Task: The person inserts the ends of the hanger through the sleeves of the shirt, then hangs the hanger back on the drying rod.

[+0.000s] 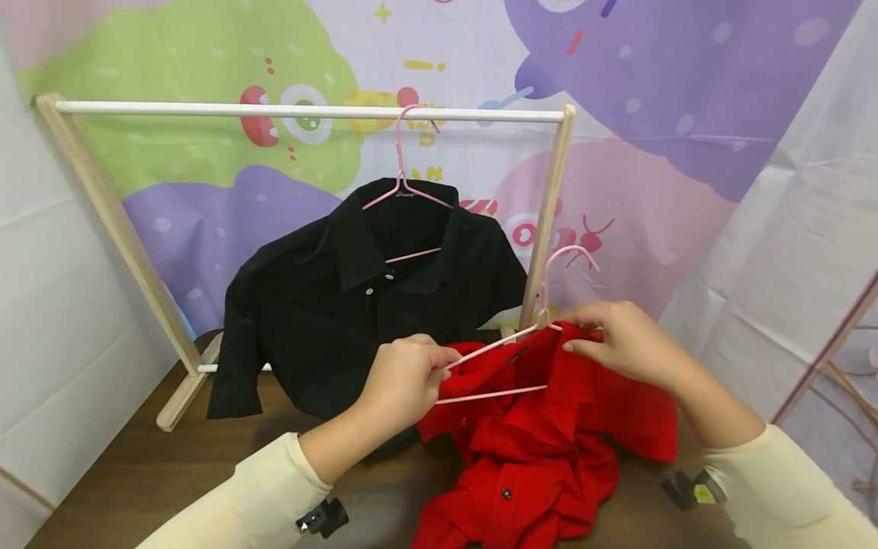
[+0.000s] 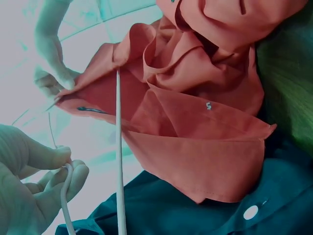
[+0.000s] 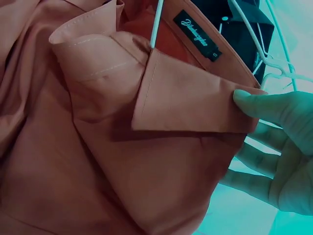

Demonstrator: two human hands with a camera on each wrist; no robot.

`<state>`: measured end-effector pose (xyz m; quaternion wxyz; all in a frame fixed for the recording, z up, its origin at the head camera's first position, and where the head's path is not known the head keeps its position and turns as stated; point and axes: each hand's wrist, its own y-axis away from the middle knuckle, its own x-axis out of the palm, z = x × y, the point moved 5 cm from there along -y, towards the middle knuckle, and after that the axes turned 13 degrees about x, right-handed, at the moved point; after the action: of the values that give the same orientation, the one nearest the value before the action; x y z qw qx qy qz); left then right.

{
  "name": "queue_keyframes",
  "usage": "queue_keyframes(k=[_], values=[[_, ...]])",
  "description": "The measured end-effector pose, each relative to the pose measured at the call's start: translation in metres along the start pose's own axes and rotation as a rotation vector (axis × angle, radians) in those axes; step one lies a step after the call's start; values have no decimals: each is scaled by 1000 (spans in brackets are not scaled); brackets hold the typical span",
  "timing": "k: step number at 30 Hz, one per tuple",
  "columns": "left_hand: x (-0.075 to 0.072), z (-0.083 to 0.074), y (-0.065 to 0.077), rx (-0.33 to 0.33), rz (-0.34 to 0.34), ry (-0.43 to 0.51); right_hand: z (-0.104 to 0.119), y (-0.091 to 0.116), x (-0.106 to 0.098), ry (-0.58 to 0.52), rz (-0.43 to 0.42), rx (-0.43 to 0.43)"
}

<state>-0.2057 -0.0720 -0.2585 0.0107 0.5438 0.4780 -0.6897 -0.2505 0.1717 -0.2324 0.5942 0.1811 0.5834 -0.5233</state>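
My left hand [image 1: 405,381] pinches the left arm of a pink wire hanger [image 1: 490,395] between thumb and fingers. The hanger's right side runs into the collar of a red button shirt [image 1: 528,473], its hook sticking up above. My right hand [image 1: 620,339] grips the shirt at the collar beside the hanger's neck, thumb on the collar flap in the right wrist view. A dark label [image 3: 197,39] shows inside the neckline. The left part of the hanger lies outside the shirt, whose lower part is bunched on the table.
Behind, a black shirt [image 1: 302,328] hangs on another pink hanger [image 1: 399,145] from the white bar [image 1: 309,111] of a wooden-legged rack. The rack's right post [image 1: 549,221] stands close behind the red shirt's hanger. Under everything is a dark wooden table [image 1: 137,465].
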Motion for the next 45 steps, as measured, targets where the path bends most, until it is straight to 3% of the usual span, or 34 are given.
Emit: queue_keyframes(k=[3,9,14,21,26,28,31,33,36,40,45], values=[[2,-1,0,-14,14,13,-1,1,0,-19,12,-3],[7,-1,4,-36,64,27,-3,1,2,-74,125,-43],[10,-2,3,-19,82,80,-4,1,3,-52,139,-73],[14,1,1,-19,225,224,-1,3,2,-18,140,-129],[14,9,3,-17,341,451,-3,4,1,-16,138,-150],[16,14,5,-19,372,639,-5,5,0,-36,151,-155],[22,25,11,-99,385,961,-8,7,0,-81,173,-179],[26,34,17,-145,351,1075,-9,8,-2,-115,186,-197],[33,44,27,-103,239,950,-9,9,-3,-138,193,-209],[43,48,43,-26,73,581,-8,10,-4,-146,197,-194],[59,44,56,-22,-38,245,-10,12,-5,-168,194,-186]])
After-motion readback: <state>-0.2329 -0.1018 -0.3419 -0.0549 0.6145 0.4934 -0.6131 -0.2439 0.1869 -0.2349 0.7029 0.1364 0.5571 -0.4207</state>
